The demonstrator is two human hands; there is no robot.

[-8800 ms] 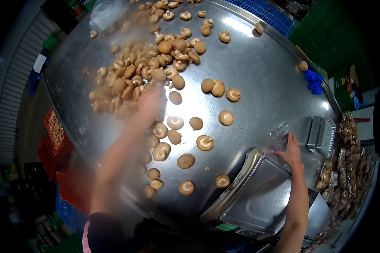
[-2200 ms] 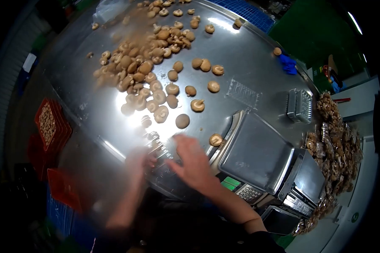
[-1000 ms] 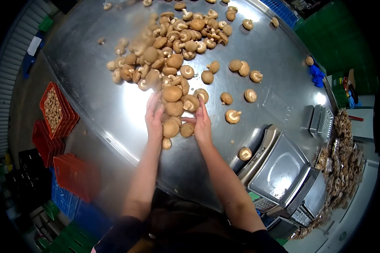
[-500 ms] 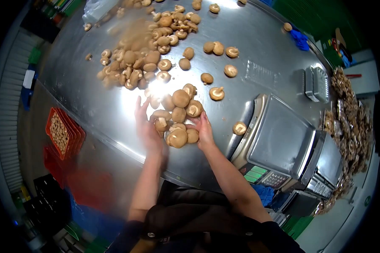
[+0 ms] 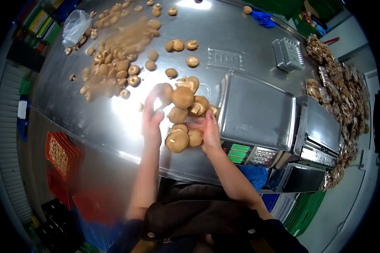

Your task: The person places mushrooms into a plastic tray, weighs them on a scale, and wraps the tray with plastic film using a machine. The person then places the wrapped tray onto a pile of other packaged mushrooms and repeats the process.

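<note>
Several brown shiitake mushrooms sit heaped in a clear plastic tray, its rim and part of its base showing between the caps. My right hand grips the tray's right side, fingers under it and thumb up against a mushroom. On the other side, my left hand curves its fingers over a mushroom at the tray's upper left, with the thumb held apart; its fingertips are partly blurred. Beyond the hands lies a loose pile of mushrooms, smeared in places.
A weighing scale stands right of my hands. Behind it are a flat clear tray, stacked empty trays and many packed mushrooms. A plastic bag lies at back left; red crates stand below the table edge.
The view has turned right, shifting the pile left and the scale closer. The tray of mushrooms is now beside the scale. Mushrooms at the tray's left side are gone; my left hand touches one at its upper left.
</note>
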